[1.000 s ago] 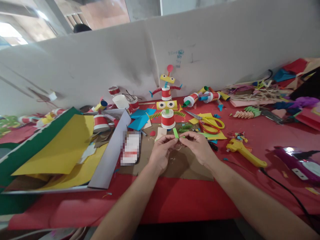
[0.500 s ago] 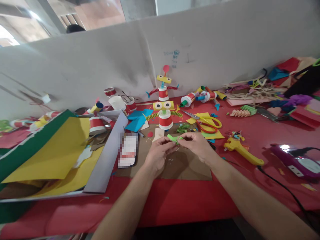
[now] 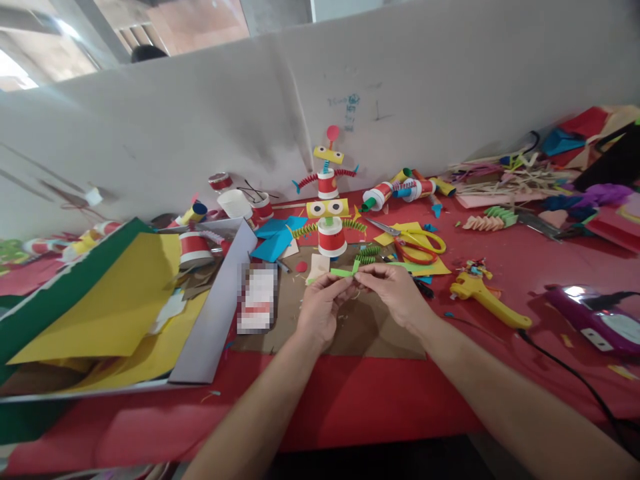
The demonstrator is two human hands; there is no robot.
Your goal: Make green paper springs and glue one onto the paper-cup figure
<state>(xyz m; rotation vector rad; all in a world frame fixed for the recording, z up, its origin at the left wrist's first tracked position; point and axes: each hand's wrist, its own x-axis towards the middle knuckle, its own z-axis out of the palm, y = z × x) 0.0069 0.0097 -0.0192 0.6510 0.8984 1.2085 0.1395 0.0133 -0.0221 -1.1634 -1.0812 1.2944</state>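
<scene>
Bright green paper strips meet at an angle between my fingertips. My left hand pinches them from the left, and my right hand pinches them from the right, the two hands almost touching. Both are held over a brown cardboard sheet. Just beyond stands a red-and-white paper cup figure with big eyes and folded green arms. Folded green paper springs lie on the cardboard behind my right hand. A beige paper piece is near my left fingers.
Scissors lie on yellow paper at the right, with a yellow glue gun and its cord nearer. A box of yellow paper fills the left. A blurred phone-like object lies beside it. A second cup figure stands behind.
The green strips have turned between my fingers; one end now points upward and another stretches left. My hands have stayed close together, shifting only slightly.
</scene>
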